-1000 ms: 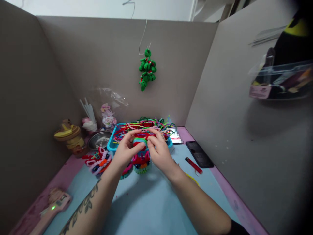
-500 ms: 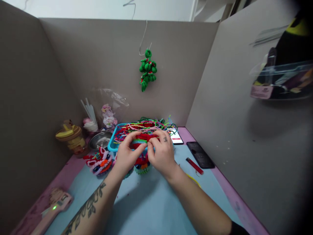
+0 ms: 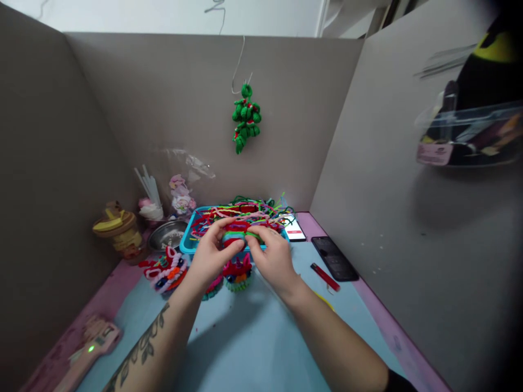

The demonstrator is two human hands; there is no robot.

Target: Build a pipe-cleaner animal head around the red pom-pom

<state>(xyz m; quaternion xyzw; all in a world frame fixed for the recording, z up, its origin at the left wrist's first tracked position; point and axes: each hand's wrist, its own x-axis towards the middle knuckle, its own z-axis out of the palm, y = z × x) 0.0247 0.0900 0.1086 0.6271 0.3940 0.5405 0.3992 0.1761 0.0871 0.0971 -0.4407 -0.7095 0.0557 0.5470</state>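
My left hand and my right hand meet above the blue mat, fingers pinched together on a small striped pipe-cleaner piece in green, blue and red. Right below it a finished red and green pipe-cleaner figure stands on the mat. Behind my hands a blue tray holds a heap of loose coloured pipe cleaners. Another red and white pipe-cleaner figure lies to the left of my left hand.
Grey partition walls close in three sides, with a green pipe-cleaner ornament hanging on the back one. Two phones and a red stick lie at the right. A metal bowl, a yellow jar and a pink device sit at the left.
Both hands stay pinched on the striped piece and have shifted slightly, turning it between the fingers. The figure below shows more now.
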